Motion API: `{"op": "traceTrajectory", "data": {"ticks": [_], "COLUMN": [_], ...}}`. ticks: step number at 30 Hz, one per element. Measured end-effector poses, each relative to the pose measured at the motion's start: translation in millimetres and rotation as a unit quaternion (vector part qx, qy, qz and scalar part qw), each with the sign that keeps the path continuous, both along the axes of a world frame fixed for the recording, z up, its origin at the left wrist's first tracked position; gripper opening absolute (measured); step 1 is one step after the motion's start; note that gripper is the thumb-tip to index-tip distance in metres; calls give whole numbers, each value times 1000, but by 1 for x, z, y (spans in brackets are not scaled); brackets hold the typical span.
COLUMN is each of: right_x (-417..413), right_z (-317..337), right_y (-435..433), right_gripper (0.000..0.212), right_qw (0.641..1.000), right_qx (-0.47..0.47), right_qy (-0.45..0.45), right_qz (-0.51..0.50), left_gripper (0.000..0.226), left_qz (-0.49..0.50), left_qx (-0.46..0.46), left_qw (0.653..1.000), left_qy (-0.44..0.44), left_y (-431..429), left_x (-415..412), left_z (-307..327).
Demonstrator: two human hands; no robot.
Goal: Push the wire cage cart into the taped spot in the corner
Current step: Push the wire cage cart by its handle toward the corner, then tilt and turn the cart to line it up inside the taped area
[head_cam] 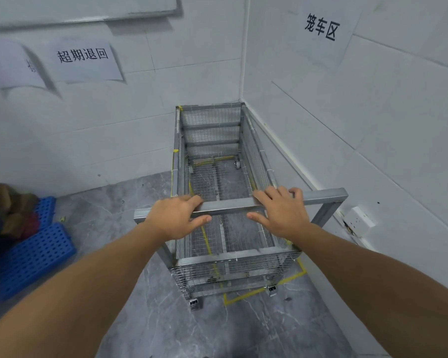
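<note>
1. Both bare forearms reach forward from the bottom of the view, held about level, which suits pushing a cart straight ahead.
2. The left hand [177,217] wraps the metal handle bar [228,205], fingers over the top and thumb underneath, a loose grasp on the bar.
3. The right hand [279,211] lies more flatly on the same bar, fingers spread over the top and thumb below the bar; it looks to be pressing rather than clenching.
4. The hands sit either side of the bar's middle, likely so the push stays even and the cart does not swing.
5. The wire cage cart [217,189] stands lengthwise in the corner, its far end close against the back wall and its right side just beside the right wall [373,125].
6. Yellow floor tape [246,295] shows under and just behind the cart's near end; the near left wheel [194,303] appears outside the tape line, so the cart seems nearly parked but slightly off to the left.
7. Blue plastic pallets [34,251] lie well apart on the left.
</note>
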State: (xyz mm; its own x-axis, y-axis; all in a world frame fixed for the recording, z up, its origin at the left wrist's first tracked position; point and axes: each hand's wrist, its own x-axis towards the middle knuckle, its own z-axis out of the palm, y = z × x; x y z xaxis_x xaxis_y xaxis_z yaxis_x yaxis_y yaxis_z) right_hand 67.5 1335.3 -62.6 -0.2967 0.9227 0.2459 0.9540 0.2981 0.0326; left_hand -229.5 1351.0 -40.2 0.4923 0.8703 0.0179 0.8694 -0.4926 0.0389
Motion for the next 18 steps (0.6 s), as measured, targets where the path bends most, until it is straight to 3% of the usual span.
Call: {"op": "traceTrajectory", "data": {"ticks": [10, 13, 18], "right_x": [-8, -8, -18], "right_z": [-5, -7, -7], "right_y": [-3, -4, -7], "right_gripper": [52, 56, 60], "right_qw": [998, 998, 996], "right_qx": [27, 27, 9], "right_qy": [40, 45, 50], "right_qz": [-39, -45, -67], "left_gripper": [54, 54, 57], "left_qz": [3, -20, -23], "left_qx": [64, 107, 106], "left_qw": [998, 994, 994], "left_qy": [10, -2, -5], "left_y": [-2, -2, -1], "left_x": [-53, -52, -51], "left_z": [-6, -10, -10]}}
